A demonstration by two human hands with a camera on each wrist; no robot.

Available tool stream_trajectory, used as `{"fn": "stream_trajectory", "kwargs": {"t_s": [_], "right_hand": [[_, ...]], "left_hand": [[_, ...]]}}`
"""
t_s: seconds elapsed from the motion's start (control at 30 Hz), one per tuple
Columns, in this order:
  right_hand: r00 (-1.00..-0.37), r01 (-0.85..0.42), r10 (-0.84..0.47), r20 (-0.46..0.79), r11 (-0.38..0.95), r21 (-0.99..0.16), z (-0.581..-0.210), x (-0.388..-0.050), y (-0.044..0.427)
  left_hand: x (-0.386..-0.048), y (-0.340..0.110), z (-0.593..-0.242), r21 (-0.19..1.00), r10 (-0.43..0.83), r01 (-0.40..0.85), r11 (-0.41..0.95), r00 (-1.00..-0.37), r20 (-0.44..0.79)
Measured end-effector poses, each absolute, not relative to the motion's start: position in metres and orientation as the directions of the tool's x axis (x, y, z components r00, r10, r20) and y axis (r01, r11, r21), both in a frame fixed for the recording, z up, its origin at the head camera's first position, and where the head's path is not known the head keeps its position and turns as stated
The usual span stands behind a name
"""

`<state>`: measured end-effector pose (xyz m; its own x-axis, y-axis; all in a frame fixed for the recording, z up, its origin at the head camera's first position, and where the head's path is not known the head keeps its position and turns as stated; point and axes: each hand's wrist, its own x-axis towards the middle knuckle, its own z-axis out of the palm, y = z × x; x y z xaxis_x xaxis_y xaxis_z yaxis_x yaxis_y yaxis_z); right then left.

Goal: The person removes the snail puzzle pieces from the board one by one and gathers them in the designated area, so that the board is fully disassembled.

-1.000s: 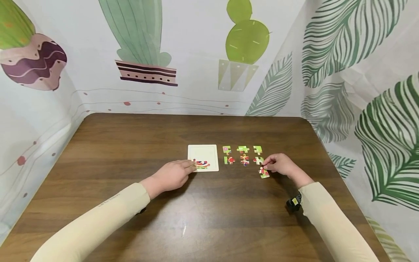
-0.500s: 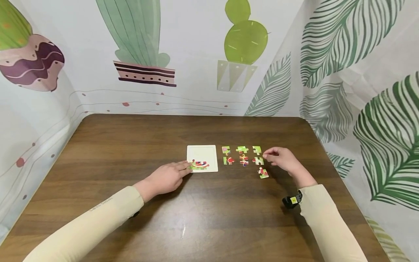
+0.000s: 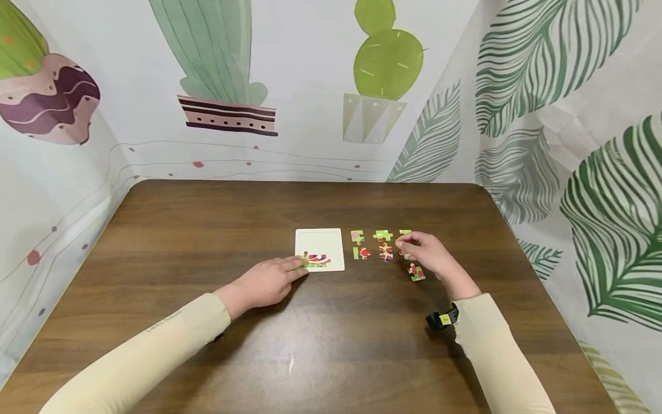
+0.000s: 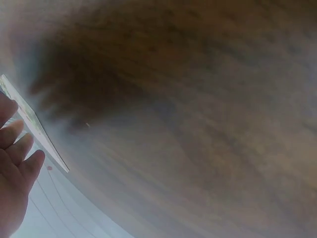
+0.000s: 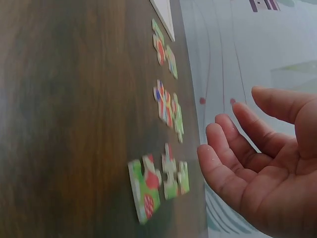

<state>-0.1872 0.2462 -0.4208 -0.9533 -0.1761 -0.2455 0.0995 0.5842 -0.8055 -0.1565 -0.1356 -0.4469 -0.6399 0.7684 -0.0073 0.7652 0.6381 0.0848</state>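
My left hand [image 3: 269,280] rests with straight fingers at the lower left of a white puzzle board [image 3: 319,241]. Its fingertips touch joined puzzle pieces [image 3: 317,260] along the board's lower part. The right hand [image 3: 426,253] hovers above the right column of loose pieces, partly hiding two of them in the head view. In the right wrist view this hand [image 5: 257,163] has loosely bent fingers, thumb apart, and nothing between them. Nearest to it lies a green and red corner piece [image 3: 416,272], set a little below the others.
Left of the right hand lie several loose pieces in two rows, among them a green piece [image 3: 383,236], a red striped piece [image 3: 385,252] and a pink-flowered piece [image 3: 357,236]. The brown wooden table [image 3: 331,345] meets a wall hanging printed with plants at the back.
My right hand leaves the lower right corner piece, rises beside the right column, then shifts left over it. That corner piece stays on the table. The left hand barely moves.
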Motion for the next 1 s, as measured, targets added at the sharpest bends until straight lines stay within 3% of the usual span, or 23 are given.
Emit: {"fn": "stream_trajectory", "kwargs": {"t_s": [1.0], "right_hand": [[-0.936,0.0,-0.288,-0.201,0.573,-0.82,-0.442,-0.198,0.145]], "left_hand": [[-0.161,-0.132,-0.446,0.183,0.749,0.727,0.662,-0.654,-0.106]]}}
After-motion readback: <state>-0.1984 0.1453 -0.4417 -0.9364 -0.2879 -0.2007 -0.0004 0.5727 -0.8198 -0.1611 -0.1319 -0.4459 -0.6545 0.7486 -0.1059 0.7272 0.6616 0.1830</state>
